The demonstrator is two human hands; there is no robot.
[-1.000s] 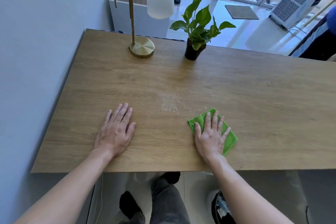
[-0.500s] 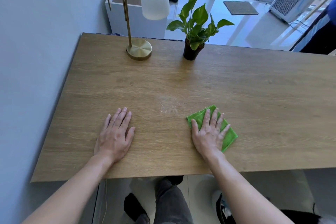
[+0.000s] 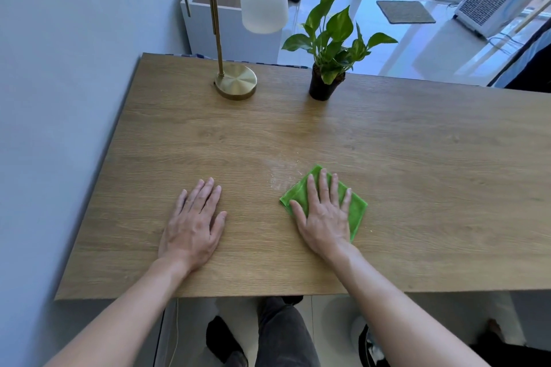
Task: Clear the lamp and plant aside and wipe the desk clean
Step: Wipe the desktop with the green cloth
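Both hands sit about where they were 0.5 s ago w/ nothing shifted on the desk (image 3: 417, 176): right hand (image 3: 323, 217) flat, fingers spread, pressing the green cloth (image 3: 356, 208) near the front edge, just right of a whitish smudge (image 3: 280, 174). Left hand (image 3: 193, 225) lies flat & empty on bare wood, well apart. Lamp (image 3: 235, 80) & plant (image 3: 326, 68) stand side by side at the far edge.

Wooden desk (image 3: 417, 173), lamp (image 3: 235, 80), potted plant (image 3: 325, 86), green cloth (image 3: 356, 208), possibly dusty smear (image 3: 281, 173)
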